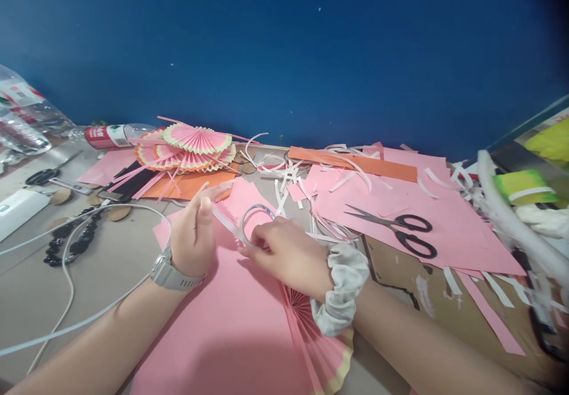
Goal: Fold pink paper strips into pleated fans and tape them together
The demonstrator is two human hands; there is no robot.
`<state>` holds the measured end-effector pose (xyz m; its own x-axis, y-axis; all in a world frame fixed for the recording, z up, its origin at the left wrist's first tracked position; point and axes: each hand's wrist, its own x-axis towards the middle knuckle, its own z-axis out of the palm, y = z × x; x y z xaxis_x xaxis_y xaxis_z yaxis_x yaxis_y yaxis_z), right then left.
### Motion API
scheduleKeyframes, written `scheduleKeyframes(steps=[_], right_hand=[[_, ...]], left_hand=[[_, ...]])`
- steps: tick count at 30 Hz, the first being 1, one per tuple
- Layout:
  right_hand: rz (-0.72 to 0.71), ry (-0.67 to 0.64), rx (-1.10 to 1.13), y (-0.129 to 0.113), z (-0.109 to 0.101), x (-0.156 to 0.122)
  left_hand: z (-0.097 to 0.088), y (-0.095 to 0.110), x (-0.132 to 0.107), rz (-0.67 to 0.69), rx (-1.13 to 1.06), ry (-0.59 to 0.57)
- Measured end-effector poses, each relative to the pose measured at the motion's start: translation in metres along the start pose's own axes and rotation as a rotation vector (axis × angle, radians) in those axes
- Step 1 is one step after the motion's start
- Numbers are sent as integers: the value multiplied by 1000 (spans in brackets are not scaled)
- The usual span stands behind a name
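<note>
My right hand [288, 253] is closed around the near edge of a roll of tape [243, 222], which stands tilted over a large pink paper sheet [222, 330]. A pale strip of tape [227, 222] stretches from the roll to my left hand [194, 229]. The left thumb lies against that hand, its fingers reach to the right, and the strip's far end is hidden at them. Under my right wrist, a pleated pink paper fan [329, 353] with a yellow edge lies partly covered.
Scissors [400, 226] rest on pink sheets [466, 229] at the right, beside an orange strip [355, 164]. Pleated rosettes [198, 139], a bottle [118, 136] and white paper scraps [291, 176] lie along the blue wall [284, 51]. A white cable [73, 273] loops at the left.
</note>
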<state>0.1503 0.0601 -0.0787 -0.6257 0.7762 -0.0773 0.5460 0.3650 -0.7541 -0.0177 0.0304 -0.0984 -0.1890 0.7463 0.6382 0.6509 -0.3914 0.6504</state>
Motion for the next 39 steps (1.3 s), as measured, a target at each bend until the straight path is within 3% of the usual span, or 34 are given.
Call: scheduleKeyframes(steps=[7, 10, 23, 31, 35, 39], right_hand=[[-48, 20, -116, -6, -3, 1], [-36, 75, -122, -11, -9, 1], [33, 95, -18, -15, -23, -4], [19, 175, -364, -23, -22, -8], [-87, 238, -486, -10, -15, 1], [-53, 230, -461, 5, -10, 10]], left_hand=[[7, -8, 5, -291, -234, 143], [9, -11, 7, -368, -322, 136], [12, -16, 7, -447, -435, 153], [10, -14, 7, -400, -460, 229], [7, -10, 6, -365, -467, 233], [8, -6, 3, -334, -482, 187]])
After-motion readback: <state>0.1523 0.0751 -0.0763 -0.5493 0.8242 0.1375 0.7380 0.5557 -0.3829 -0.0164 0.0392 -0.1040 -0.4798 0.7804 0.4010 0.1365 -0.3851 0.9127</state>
